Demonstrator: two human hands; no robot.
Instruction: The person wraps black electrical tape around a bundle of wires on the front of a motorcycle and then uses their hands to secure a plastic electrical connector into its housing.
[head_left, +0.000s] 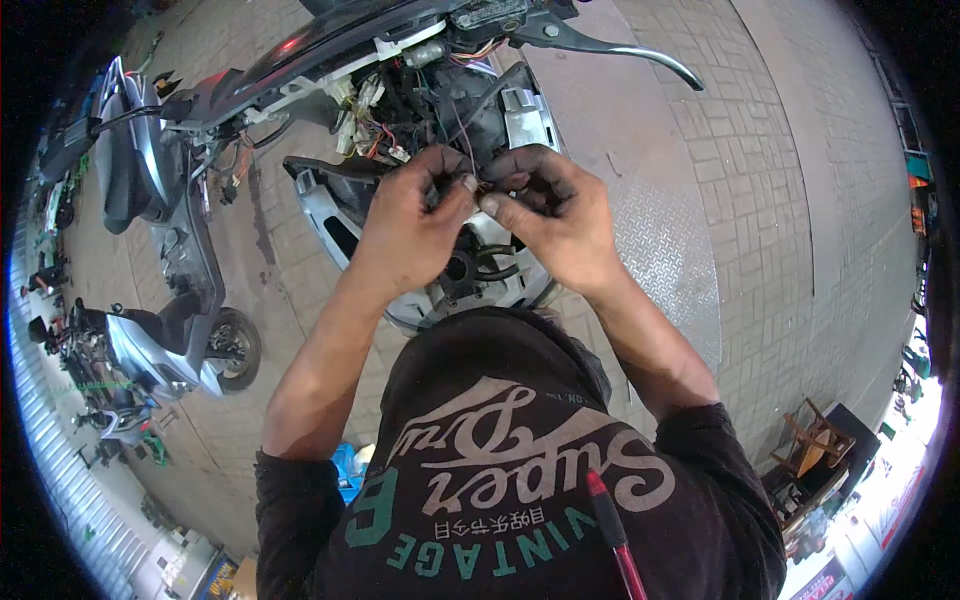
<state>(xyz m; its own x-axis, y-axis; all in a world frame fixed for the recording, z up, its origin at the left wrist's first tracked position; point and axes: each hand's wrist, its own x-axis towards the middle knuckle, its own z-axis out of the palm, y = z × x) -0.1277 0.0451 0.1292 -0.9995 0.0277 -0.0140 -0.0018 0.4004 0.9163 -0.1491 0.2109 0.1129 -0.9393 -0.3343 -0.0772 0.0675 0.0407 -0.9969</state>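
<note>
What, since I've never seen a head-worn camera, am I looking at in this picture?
No machine works here: these are a person's bare left hand and right hand. The picture comes from a fisheye camera on their head, looking down, so straight edges bend near the rim. Both hands meet at a thin wire; just what each pinches is too small to tell. Around them is a partly opened motorbike with exposed wiring. Beside it, a patterned metal plate lies on the paved floor; a second motorbike stands at left.
</note>
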